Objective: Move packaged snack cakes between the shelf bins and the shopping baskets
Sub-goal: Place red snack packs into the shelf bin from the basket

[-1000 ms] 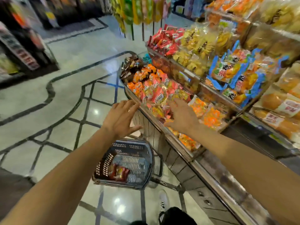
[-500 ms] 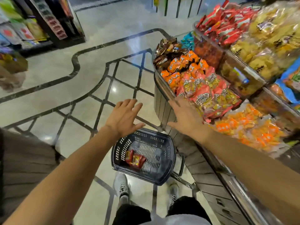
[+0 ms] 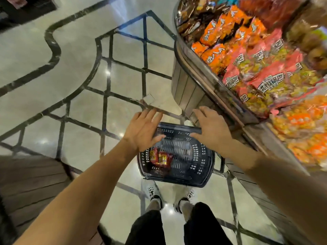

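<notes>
I am looking down through a head-worn camera at two bare arms stretched out in front of me over a shop floor. Both hands are spread flat with fingers straight, holding nothing. My left hand (image 3: 143, 129) and my right hand (image 3: 211, 128) hover side by side above a dark plastic shopping basket (image 3: 198, 171) that sits on the polished tile floor (image 3: 85, 103) directly ahead of my white shoes (image 3: 153, 191). The basket's long axis runs away from me, from my feet toward the far rim under my fingertips. Inside it, at the left near corner, lie two red-and-yellow packaged snack cakes (image 3: 160, 158), close together and possibly touching. They sit below and slightly nearer to me than my left palm, so I judge the left hand is the nearer one for reaching them: it would need to drop straight down and draw back a little. My right hand is farther from them, across the basket's width, but nearer to the shelf bin (image 3: 200, 75), whose curved metal rim rises just beyond and to the right of the basket. That bin is piled with orange packets (image 3: 217, 39) at the far end and pink-and-yellow packets (image 3: 263, 73) nearer me; the image is blurred there, so I cannot read the print. Whichever way the cakes are to travel, the shelf lies up and to the right of the basket.
</notes>
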